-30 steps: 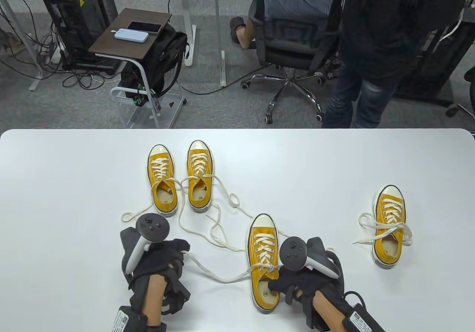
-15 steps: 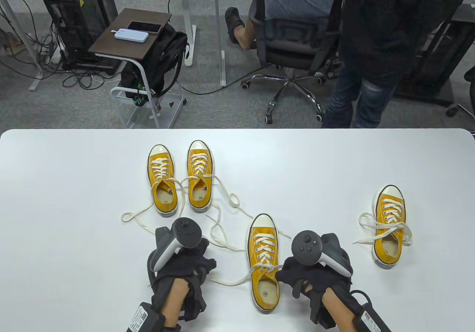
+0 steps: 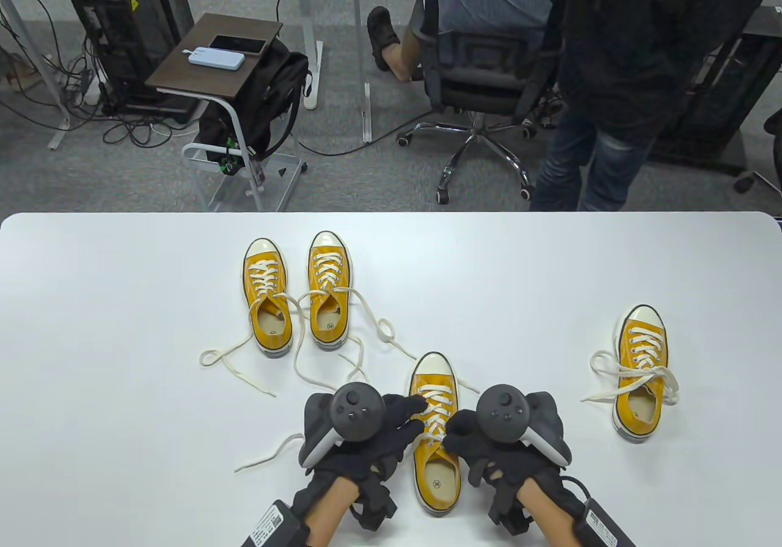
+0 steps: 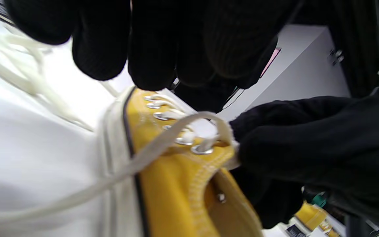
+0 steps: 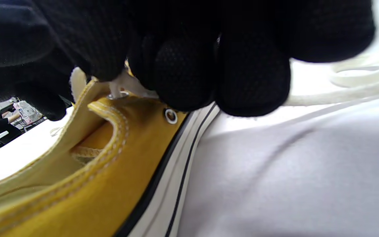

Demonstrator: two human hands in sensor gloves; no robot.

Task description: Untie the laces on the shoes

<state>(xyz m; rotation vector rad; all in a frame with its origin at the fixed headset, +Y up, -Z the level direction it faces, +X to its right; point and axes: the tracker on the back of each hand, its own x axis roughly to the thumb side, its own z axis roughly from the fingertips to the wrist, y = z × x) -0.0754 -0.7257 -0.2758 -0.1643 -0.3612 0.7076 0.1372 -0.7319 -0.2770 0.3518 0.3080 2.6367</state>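
Observation:
The near yellow sneaker (image 3: pixel 437 480) lies toe-away between my hands. My left hand (image 3: pixel 415 409) rests its spread fingers on the shoe's crossed white laces (image 3: pixel 435 415) and holds nothing. In the left wrist view its fingers (image 4: pixel 150 59) hang just above the eyelets, and one lace (image 4: pixel 163 141) trails off to the left. My right hand (image 3: pixel 455 428) pinches the lace at the top eyelets. The right wrist view shows those fingers (image 5: pixel 189 75) closed on it above the shoe's collar (image 5: pixel 87 171). The loose lace end (image 3: pixel 269 454) lies slack on the table.
A pair of yellow sneakers (image 3: pixel 267 302) (image 3: pixel 330 293) stands at the back left, their untied laces spread over the white table (image 3: pixel 122 327). A fourth sneaker (image 3: pixel 640 376) at the right has a tied bow. Beyond the far edge are a chair and a standing person.
My left hand let go of the lace end and moved right onto the near shoe's laces. The lace dropped slack on the table. My right hand stayed at the top eyelets.

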